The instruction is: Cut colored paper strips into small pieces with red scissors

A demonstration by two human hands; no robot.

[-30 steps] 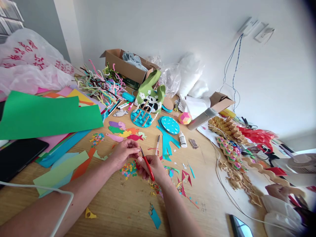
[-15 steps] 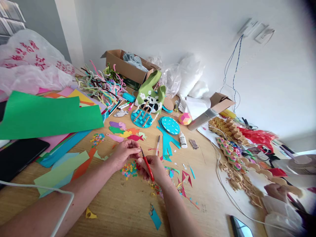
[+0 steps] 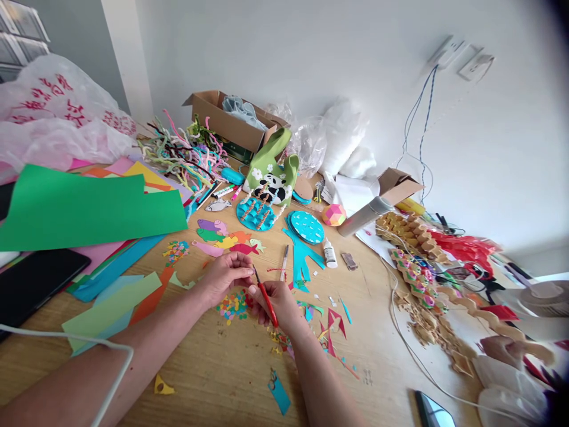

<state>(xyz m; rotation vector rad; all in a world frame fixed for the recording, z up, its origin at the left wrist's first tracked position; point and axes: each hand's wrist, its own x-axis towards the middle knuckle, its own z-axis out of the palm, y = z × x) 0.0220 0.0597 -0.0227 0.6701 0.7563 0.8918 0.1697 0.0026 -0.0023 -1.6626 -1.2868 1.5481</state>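
Red-handled scissors (image 3: 268, 305) are held in the right hand (image 3: 278, 302), fingers clamped on the handles, over the near-middle of the wooden table (image 3: 213, 367); the blades are pointed far and slightly left, tips just beside the fingertips of the left hand (image 3: 229, 276). Thumb and fingers of the left hand are pinched together; whether a small piece is gripped between them cannot be told. Mixed paper dots (image 3: 233, 304) are heaped beneath and between the hands. To the right, red paper scraps (image 3: 335, 323) are scattered. Beyond the hands, coloured paper fish (image 3: 229, 236) are laid out, with a blue cut sheet (image 3: 304, 261) and a white bottle (image 3: 329, 254) placed farther right. At far left, a green sheet (image 3: 89, 213) is stacked over other papers. A blue tag (image 3: 279, 391) is seen lying near, beside the right forearm.
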